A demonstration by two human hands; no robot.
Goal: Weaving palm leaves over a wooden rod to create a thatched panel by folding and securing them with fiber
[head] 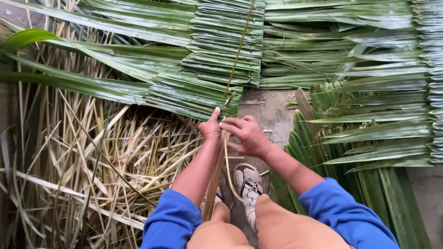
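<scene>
A panel of folded green palm leaves (pixel 217 55) lies on the ground ahead, pinned along a thin yellowish stick (pixel 240 46). Its near edge ends just above my hands. My left hand (pixel 211 127) grips the top of a long brown rib (pixel 214 180) that runs down between my knees, thumb up against the panel's edge. My right hand (pixel 247 134) is beside it, fingers curled toward the same rib and a pale thin strip (pixel 227 161) that loops down by my foot. Both sleeves are blue.
Dry straw-coloured leaf strips (pixel 83 170) are heaped on the left. Loose green fronds (pixel 378 129) lie on the right and more woven panels (pixel 341 41) behind. A patterned sandal (pixel 248 186) rests on bare concrete (pixel 270 108) between my knees.
</scene>
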